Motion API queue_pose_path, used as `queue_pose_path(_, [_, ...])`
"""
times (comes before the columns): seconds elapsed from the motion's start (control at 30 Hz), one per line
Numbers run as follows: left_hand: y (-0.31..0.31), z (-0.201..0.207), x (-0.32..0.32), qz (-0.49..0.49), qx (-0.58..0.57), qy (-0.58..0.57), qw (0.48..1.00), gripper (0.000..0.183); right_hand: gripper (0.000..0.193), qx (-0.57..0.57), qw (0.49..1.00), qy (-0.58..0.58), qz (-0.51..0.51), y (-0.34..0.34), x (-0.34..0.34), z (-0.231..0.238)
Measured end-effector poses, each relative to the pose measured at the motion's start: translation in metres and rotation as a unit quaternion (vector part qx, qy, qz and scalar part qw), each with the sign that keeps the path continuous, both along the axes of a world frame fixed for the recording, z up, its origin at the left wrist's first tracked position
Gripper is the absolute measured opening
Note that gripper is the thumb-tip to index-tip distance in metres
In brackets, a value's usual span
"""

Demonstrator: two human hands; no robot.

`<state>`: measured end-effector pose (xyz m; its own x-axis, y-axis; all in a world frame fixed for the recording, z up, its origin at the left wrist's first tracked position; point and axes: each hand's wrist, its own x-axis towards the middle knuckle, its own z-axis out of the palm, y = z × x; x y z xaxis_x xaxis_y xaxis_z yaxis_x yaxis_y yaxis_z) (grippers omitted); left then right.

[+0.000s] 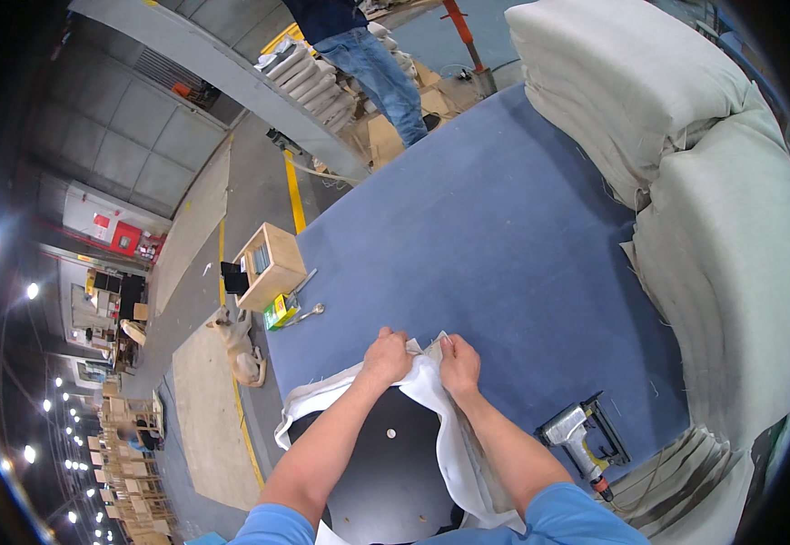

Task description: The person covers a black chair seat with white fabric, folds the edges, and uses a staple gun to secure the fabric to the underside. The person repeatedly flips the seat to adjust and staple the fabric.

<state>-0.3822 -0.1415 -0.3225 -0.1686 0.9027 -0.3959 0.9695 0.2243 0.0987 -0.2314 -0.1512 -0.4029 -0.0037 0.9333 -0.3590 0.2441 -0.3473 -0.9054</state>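
Observation:
A black board [372, 468] with small holes lies in front of me on the blue table [468, 236]. White padding [427, 391] wraps round its rim, with light grey fabric [484, 463] outside it. At the board's far end my left hand [388, 356] pinches the fabric edge. Just to its right my right hand [459, 365] grips the same edge, thumb on top, a small gap between the two hands. To the right of my right forearm rests a silver and black staple gun [586, 440], touched by neither hand.
Thick stacks of grey fabric-covered cushions [713, 218] line the table's right side. At the left edge sit a wooden box [272, 263], a yellow-green carton [280, 312] and a metal tool [309, 314]. A dog [239, 350] lies on the floor; a person in jeans [372, 77] stands beyond the table.

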Motion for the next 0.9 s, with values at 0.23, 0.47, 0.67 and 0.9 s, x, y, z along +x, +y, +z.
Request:
queue_pose_path(0.23, [0.033, -0.009, -0.018, -0.037, -0.119, -0.137, 0.983, 0.028, 0.030, -0.028, 0.999, -0.033, -0.023, 0.006, -0.006, -0.004])
queue_pose_path(0.47, [0.022, -0.046, -0.028, 0.155, -0.100, -0.313, 0.932, 0.008, 0.022, -0.019, 0.999, 0.034, -0.011, 0.009, 0.000, 0.004])
queue_pose_path(0.67, [0.028, -0.031, -0.021, 0.102, -0.102, -0.362, 0.921, 0.015, 0.027, 0.003, 0.996, 0.088, -0.014, 0.014, 0.011, 0.002])
queue_pose_path(0.9, [0.022, -0.023, -0.024, 0.025, -0.061, -0.277, 0.959, 0.021, 0.029, 0.035, 0.993, 0.114, 0.014, 0.012, 0.007, -0.009])
